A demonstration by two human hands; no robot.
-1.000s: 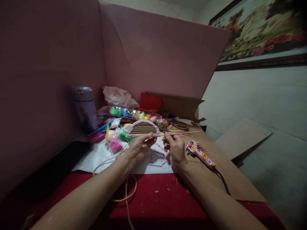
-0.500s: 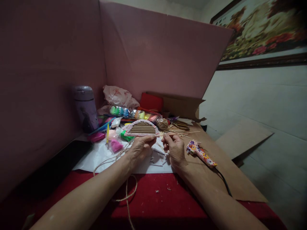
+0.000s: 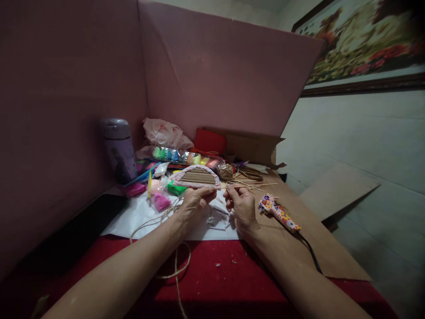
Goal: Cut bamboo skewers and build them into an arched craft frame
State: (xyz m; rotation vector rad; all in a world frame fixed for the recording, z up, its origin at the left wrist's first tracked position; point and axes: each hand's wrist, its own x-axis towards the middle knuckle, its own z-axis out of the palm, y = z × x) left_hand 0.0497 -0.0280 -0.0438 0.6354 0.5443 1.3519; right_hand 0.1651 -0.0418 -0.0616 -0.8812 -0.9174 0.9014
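My left hand [image 3: 196,203] and my right hand [image 3: 241,207] are raised over the white sheet, each pinching a thin wooden stick [image 3: 220,188] that spans the short gap between them. Just behind the left fingers stands a half-round cardboard piece [image 3: 199,177] with a pale pink wrapped rim; its lower edge is partly hidden. Beyond my right hand lie several loose thin sticks [image 3: 254,182]. A flower-patterned glue gun [image 3: 279,213] rests to the right on brown cardboard, its black cord trailing toward me.
Jute twine [image 3: 175,275] loops from the white sheet [image 3: 139,219] over the red cloth [image 3: 219,279]. Bags of coloured clay [image 3: 161,201], a purple bottle [image 3: 117,150], a twine ball [image 3: 226,171] and scissors [image 3: 250,173] stand or lie behind. Pink panels [image 3: 219,75] rise at the left and back.
Both hands keep the same pinch on the stick, with hardly any movement. The half-round piece and the other things look unmoved; the view has shifted very slightly.
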